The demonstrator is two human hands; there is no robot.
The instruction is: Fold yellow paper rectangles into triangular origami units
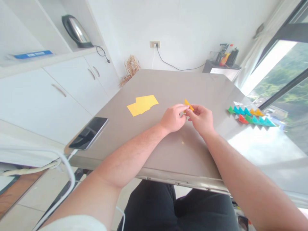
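Both of my hands meet over the middle of the grey table (168,150). My left hand (172,118) and my right hand (201,119) pinch a small folded piece of orange-yellow paper (188,104) between their fingertips, just above the tabletop. To the left of the hands lie a few flat yellow paper sheets (142,104), overlapping each other. To the right, several small folded paper triangles (250,116) in green, teal, blue, orange and red sit in rows near the window side.
A dark phone (88,132) with a white cable lies at the table's left edge. White cabinets with a kettle (76,30) stand on the left. A wall socket (154,44) with a black cord, dried plants and a small side table are at the back.
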